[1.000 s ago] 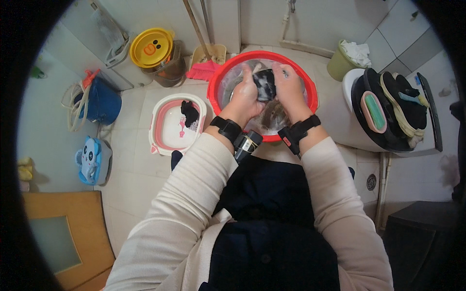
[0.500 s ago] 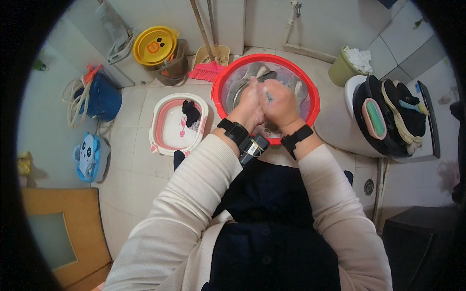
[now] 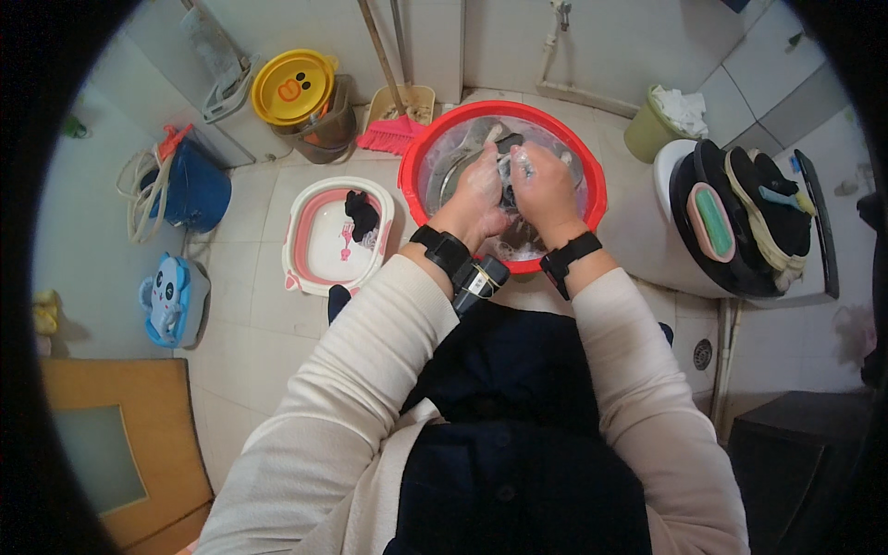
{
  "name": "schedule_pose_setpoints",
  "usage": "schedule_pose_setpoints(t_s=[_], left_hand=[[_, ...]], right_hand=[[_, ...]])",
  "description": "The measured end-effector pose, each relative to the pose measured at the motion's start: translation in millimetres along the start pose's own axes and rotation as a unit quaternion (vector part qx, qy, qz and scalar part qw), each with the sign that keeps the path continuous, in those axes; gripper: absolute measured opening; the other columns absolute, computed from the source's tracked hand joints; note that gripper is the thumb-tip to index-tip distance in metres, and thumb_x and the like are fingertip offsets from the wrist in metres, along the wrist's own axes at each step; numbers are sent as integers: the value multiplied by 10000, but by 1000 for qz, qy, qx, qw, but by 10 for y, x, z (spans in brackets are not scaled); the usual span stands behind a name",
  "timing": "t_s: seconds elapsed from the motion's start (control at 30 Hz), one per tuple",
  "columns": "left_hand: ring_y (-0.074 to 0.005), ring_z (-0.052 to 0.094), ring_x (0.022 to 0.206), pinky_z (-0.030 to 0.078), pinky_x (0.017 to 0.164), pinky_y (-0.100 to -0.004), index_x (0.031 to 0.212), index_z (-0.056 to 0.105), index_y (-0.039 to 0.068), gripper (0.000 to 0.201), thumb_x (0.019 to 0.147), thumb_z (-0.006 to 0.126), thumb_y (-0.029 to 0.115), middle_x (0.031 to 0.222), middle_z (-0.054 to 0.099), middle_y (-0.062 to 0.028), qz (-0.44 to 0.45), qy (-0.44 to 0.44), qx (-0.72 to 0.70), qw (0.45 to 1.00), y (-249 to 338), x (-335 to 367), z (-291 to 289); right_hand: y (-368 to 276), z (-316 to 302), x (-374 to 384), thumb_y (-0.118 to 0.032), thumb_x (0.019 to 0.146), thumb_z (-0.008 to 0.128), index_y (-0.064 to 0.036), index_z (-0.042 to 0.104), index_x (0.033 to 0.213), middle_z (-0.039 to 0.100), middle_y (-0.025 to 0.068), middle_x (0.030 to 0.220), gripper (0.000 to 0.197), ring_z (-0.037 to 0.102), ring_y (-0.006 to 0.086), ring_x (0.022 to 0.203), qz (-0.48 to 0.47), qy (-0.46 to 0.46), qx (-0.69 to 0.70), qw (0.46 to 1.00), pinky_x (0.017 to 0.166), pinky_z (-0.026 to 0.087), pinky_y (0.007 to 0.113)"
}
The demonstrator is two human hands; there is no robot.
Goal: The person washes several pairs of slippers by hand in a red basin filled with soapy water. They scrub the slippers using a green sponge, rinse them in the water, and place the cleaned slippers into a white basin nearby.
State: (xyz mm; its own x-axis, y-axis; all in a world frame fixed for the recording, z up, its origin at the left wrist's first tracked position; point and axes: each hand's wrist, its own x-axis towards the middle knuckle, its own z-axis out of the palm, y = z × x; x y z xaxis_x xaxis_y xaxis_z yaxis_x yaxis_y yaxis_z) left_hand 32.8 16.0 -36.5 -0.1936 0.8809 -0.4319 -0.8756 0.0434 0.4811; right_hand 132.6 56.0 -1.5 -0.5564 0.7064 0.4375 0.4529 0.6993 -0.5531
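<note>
A red basin (image 3: pixel 598 176) of sudsy water stands in front of me, with grey and dark wet cloth in it. Both hands are over the basin with foam on them. My left hand (image 3: pixel 476 192) is closed on one side of a dark wet cloth (image 3: pixel 507 176). From the other side my right hand (image 3: pixel 544 185) grips the same cloth, its fingers curled in a fist. Most of the cloth is hidden by my hands, so its kind of garment does not show. Both wrists wear black bands.
A white and pink tub (image 3: pixel 305 268) with a black garment (image 3: pixel 362 215) sits left of the basin. Behind are a pink broom (image 3: pixel 393 135) and a yellow-lidded bucket (image 3: pixel 294 85). To the right, dark shoes and a pink-backed brush (image 3: pixel 710 222) lie on a toilet.
My hands were pressed together over the cloth; now they are slightly apart, and dark cloth shows between them. The right hand has shifted a little to the right.
</note>
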Motion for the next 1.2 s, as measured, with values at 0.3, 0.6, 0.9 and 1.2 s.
schedule_pose_setpoints(t_s=[0.3,0.6,0.9,1.2], left_hand=[[-267,619,909,488,825,-445,1004,587,122,478,973,339,530,979,648,-66,-43,-43,-25,998,71,14,-54],[-256,614,892,493,798,-426,981,592,126,472,958,380,548,971,636,-65,-3,-119,-50,992,150,-58,-71],[-218,615,986,499,862,-392,1171,528,43,613,946,351,585,1094,606,-94,55,-57,87,993,177,-171,166],[-140,579,947,472,859,-279,1109,580,22,291,960,543,270,1068,613,-51,127,-128,70,981,180,-172,155]], right_hand=[[42,72,-30,-221,842,560,-79,624,921,634,137,949,174,605,350,857,-151,66,45,985,734,506,423],[-108,94,-75,-178,773,643,-85,642,922,638,128,911,176,613,338,859,-224,53,108,967,738,506,399],[123,-10,154,-348,808,714,-23,609,882,648,160,833,350,623,324,757,51,54,163,984,709,495,379],[239,-38,218,-195,784,760,-10,621,953,646,47,876,286,598,117,790,173,-4,455,873,706,493,262]])
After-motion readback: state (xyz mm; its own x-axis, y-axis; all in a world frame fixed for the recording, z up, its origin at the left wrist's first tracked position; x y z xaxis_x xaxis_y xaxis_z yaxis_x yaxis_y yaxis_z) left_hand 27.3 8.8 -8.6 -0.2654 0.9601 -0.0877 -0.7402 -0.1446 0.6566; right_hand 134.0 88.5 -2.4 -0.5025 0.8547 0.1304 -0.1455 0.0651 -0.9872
